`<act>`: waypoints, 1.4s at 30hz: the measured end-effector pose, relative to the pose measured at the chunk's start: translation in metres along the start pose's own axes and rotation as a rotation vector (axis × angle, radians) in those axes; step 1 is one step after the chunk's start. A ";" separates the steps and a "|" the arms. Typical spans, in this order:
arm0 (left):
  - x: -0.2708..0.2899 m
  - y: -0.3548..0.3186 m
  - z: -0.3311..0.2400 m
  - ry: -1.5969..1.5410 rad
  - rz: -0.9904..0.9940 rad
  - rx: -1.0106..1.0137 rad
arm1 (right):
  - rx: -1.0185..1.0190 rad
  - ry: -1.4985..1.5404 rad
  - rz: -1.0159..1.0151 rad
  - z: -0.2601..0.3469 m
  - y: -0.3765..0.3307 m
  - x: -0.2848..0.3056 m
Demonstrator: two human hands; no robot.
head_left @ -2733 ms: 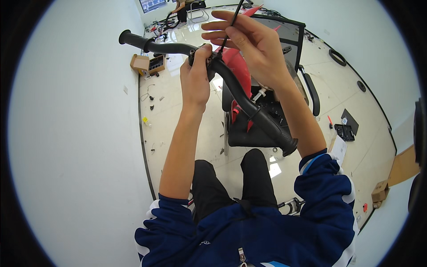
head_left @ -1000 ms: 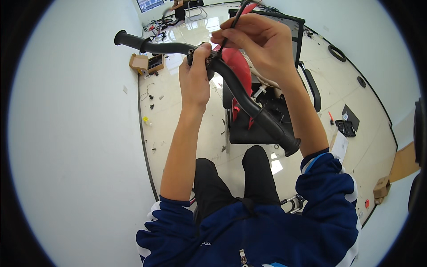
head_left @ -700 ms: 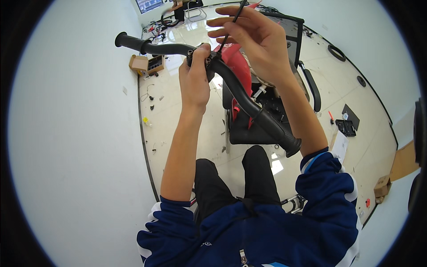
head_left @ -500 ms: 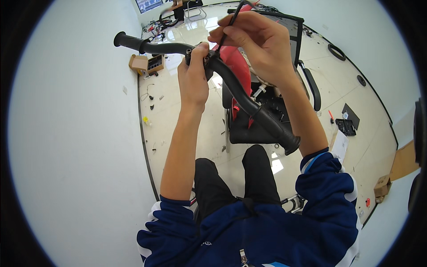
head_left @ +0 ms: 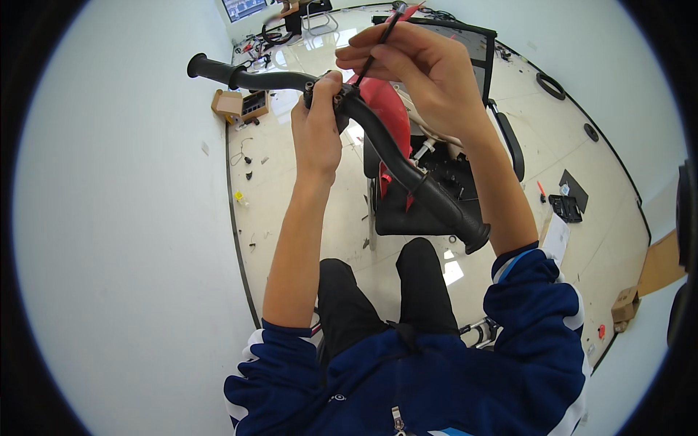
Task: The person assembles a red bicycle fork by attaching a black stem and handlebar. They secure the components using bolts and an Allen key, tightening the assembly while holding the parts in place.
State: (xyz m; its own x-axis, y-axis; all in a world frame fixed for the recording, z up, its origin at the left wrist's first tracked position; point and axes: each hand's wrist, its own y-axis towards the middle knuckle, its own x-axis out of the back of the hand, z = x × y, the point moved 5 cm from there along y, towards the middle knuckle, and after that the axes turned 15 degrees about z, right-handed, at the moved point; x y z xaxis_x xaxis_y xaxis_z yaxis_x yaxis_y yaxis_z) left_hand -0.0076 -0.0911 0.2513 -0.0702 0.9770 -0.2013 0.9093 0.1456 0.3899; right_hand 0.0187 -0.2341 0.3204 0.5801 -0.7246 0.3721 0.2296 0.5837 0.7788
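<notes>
A black bicycle handlebar with rubber grips slants across the upper middle, from far left to near right. My left hand is closed around the clamp at its middle, thumb on top by the bolts. Between thumb and fingers, my right hand pinches a black hex key. Its lower end meets the clamp just right of my left thumb, though the bolt under it is hidden. Beneath the bar, a red curved bike part rests over a black office chair.
An open cardboard box lies on the floor by the left wall. A black tool case and a tire lie on the right. Another person stands at the far end. Small parts are scattered along the left wall.
The hex key has turned in my right hand, its bent top swinging from right-pointing to nearly end-on. My right fingers have shifted slightly; the handlebar and left hand stay almost still.
</notes>
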 end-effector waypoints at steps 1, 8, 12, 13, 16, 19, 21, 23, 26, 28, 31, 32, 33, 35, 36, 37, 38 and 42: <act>-0.001 0.000 -0.001 0.005 0.010 0.002 | -0.014 -0.068 -0.001 0.002 -0.001 0.004; -0.005 -0.001 0.004 0.015 0.024 -0.021 | -0.055 -0.252 -0.063 0.004 -0.006 0.006; 0.001 0.000 0.004 0.000 0.003 -0.002 | 0.028 -0.047 -0.067 0.001 0.000 -0.001; 0.003 0.001 0.004 0.008 0.019 0.009 | 0.028 -0.014 -0.047 0.004 0.000 -0.002; 0.004 0.004 0.007 0.143 0.026 -0.022 | 0.031 -0.044 -0.008 0.008 -0.004 0.001; 0.002 0.005 0.004 0.160 0.041 -0.031 | 0.019 -0.135 -0.044 0.005 -0.005 0.008; -0.001 0.000 0.004 0.079 0.036 -0.021 | 0.021 -0.191 -0.119 0.006 -0.009 0.008; -0.002 0.000 0.004 0.078 0.042 -0.015 | 0.017 -0.225 -0.182 0.008 -0.011 0.006; 0.001 0.003 0.006 0.171 0.039 -0.032 | 0.000 -0.242 -0.220 0.010 -0.011 0.004; 0.000 0.000 0.007 0.186 0.009 -0.049 | -0.037 -0.258 -0.197 0.009 -0.013 0.003; 0.000 0.002 0.006 0.151 0.038 -0.030 | -0.014 -0.201 -0.076 0.012 -0.007 0.005; 0.001 0.003 0.006 0.143 0.044 -0.038 | 0.003 -0.151 -0.052 0.011 -0.007 0.003; 0.002 0.002 0.006 0.136 0.046 -0.043 | 0.017 -0.098 -0.027 0.009 -0.008 0.001; 0.003 0.001 0.005 0.120 0.042 -0.040 | 0.016 -0.068 0.035 0.009 -0.007 -0.002; 0.002 0.001 0.003 0.110 0.039 -0.034 | 0.002 -0.097 0.069 0.012 -0.006 0.001; 0.001 0.001 0.002 0.100 0.036 -0.028 | -0.012 -0.126 0.104 0.013 -0.005 0.002; 0.002 0.001 0.002 0.108 0.037 -0.036 | -0.020 -0.138 0.099 0.011 -0.006 0.004; -0.001 0.000 0.005 0.120 0.046 -0.049 | -0.031 -0.178 0.021 0.009 -0.010 0.004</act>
State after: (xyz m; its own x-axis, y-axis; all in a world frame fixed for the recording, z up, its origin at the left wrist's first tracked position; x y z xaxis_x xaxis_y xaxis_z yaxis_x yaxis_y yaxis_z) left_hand -0.0056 -0.0929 0.2471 -0.0803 0.9940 -0.0740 0.8918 0.1048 0.4402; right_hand 0.0114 -0.2460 0.3191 0.4379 -0.7640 0.4739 0.2447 0.6085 0.7549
